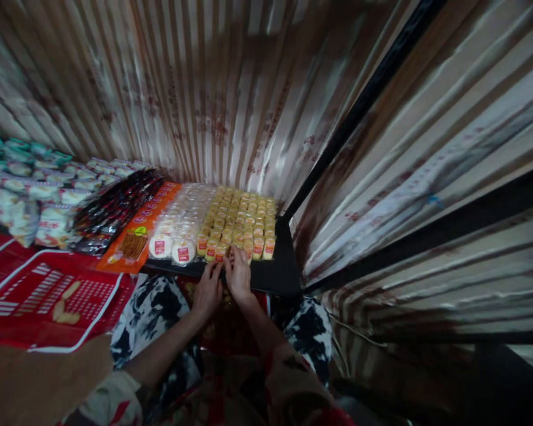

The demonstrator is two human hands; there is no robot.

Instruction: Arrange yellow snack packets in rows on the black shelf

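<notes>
Small yellow snack packs (237, 216) with red and white labels stand in close rows on a black tabletop (278, 269). My right hand (238, 275) is at the front row, its fingers bent over a small yellow snack pack. Beside it on the left, my left hand (208, 289) has its fingers curled together against the front of the same row, touching a pack there. The fingertips partly hide what they grip. Just left of the yellow packs lie clear-wrapped round white packs (183, 251) with red labels.
Further left are an orange snack bag (135, 242), dark shiny packets (115, 207) and several white bags (55, 222). A red printed banner (35, 296) hangs at the table front. Striped plastic sheeting (231, 106) and a black slanted pole (337, 139) stand close behind.
</notes>
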